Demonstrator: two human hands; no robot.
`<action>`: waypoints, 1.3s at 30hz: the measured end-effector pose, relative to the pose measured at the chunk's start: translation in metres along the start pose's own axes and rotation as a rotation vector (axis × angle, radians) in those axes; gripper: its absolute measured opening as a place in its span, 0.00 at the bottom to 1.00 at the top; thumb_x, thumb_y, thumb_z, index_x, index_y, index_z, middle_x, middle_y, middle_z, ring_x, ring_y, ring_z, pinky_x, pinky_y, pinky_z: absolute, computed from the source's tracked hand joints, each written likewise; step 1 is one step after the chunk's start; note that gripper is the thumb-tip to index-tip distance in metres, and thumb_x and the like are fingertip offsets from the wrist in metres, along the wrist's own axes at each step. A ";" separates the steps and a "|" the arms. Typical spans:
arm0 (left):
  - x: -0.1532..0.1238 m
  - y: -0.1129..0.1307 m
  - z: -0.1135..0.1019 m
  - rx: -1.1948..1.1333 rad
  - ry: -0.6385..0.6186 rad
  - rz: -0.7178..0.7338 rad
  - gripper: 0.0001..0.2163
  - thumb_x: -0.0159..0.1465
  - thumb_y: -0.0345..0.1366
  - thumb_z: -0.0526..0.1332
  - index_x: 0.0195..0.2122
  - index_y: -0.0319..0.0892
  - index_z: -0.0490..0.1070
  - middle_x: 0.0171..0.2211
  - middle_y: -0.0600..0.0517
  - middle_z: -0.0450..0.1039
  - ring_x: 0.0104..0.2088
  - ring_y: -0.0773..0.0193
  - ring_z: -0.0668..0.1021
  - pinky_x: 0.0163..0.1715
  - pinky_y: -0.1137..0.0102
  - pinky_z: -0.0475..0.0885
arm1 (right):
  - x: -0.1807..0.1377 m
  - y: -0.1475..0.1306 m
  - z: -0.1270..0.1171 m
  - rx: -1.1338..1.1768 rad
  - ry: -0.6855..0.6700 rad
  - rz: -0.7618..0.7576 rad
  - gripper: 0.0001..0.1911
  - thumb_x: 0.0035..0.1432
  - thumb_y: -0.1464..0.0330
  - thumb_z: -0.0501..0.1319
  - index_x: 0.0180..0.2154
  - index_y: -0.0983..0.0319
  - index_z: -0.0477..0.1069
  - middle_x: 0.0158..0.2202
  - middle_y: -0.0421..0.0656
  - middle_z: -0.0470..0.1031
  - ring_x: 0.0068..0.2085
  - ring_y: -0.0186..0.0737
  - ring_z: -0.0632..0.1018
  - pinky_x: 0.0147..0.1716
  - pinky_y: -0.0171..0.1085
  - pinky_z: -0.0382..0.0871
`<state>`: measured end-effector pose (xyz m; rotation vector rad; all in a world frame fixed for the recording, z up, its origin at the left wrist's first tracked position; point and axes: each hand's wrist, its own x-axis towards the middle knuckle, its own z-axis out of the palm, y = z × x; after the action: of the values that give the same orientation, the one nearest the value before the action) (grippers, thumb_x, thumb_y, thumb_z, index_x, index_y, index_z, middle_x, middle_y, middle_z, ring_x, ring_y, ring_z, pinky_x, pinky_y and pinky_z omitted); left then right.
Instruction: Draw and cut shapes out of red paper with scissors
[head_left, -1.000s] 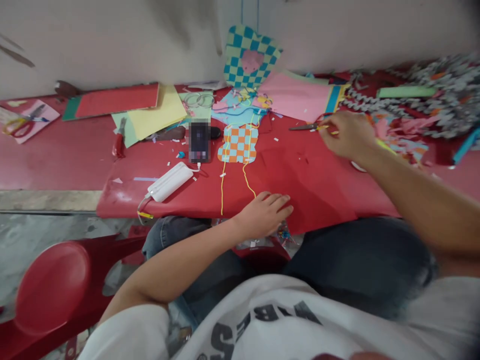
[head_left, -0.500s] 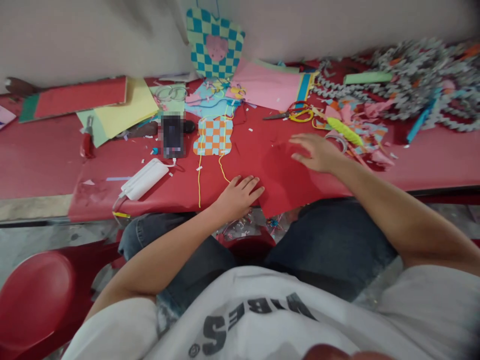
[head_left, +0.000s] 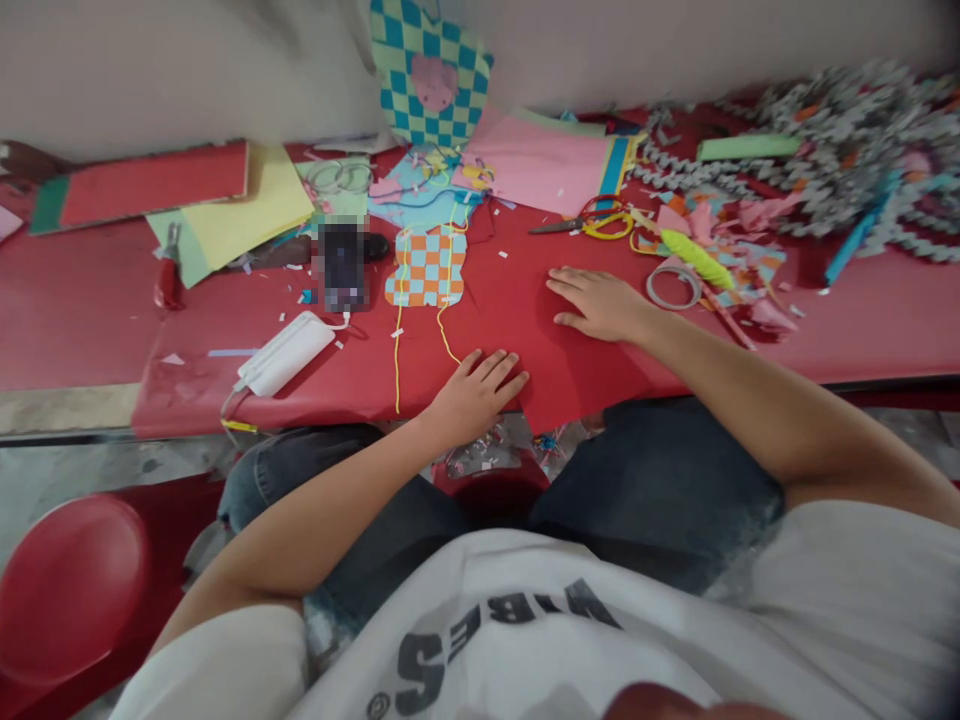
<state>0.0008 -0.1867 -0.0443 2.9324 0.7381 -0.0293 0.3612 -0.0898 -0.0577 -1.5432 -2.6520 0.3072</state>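
My left hand [head_left: 480, 392] lies flat with fingers spread at the table's front edge, by the left corner of a red sheet [head_left: 570, 385]. My right hand [head_left: 596, 303] is stretched out, palm down, over the same sheet; whether it presses on it I cannot tell. Part of the sheet reaches past the table edge. Beyond my left hand is an orange and white checkered paper piece [head_left: 426, 268] with yellow strings [head_left: 398, 365] trailing from it. Scissors [head_left: 585, 222] with yellow and red handles lie past my right hand, and a roll of tape [head_left: 673, 286] sits beside its wrist.
A phone [head_left: 343, 265] is cabled to a white power bank [head_left: 286, 353] on the left, near red-handled pliers [head_left: 169, 268]. Pink paper [head_left: 547, 165] and a teal checkered piece [head_left: 435, 85] are at the back. Grey zigzag strips [head_left: 847, 130] pile up at the right.
My right hand has moved left and slightly down over the red sheet, exposing the tape roll. My left hand has stayed in place. The view has shifted slightly.
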 end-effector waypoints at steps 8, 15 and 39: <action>0.002 0.003 -0.005 0.000 -0.015 -0.011 0.34 0.73 0.38 0.69 0.79 0.40 0.63 0.81 0.36 0.59 0.80 0.38 0.64 0.79 0.40 0.60 | -0.002 0.023 -0.007 -0.078 0.098 0.150 0.34 0.79 0.48 0.53 0.75 0.58 0.71 0.79 0.54 0.66 0.78 0.68 0.68 0.75 0.72 0.62; 0.001 0.003 -0.006 0.016 0.017 -0.018 0.30 0.71 0.37 0.70 0.73 0.40 0.68 0.78 0.35 0.63 0.77 0.38 0.68 0.77 0.42 0.64 | -0.029 0.070 -0.024 -0.085 0.213 0.401 0.23 0.75 0.58 0.64 0.63 0.64 0.80 0.67 0.62 0.78 0.69 0.64 0.75 0.71 0.61 0.65; -0.004 0.007 -0.013 0.031 0.030 -0.103 0.18 0.69 0.29 0.64 0.60 0.40 0.75 0.72 0.36 0.70 0.73 0.38 0.72 0.74 0.43 0.70 | 0.011 0.086 -0.019 -0.148 0.354 0.425 0.21 0.80 0.64 0.58 0.65 0.68 0.75 0.70 0.59 0.72 0.70 0.58 0.65 0.72 0.60 0.53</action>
<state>-0.0001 -0.1930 -0.0305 2.9273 0.9001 -0.0059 0.4318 -0.0367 -0.0572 -1.9853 -2.1089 -0.1413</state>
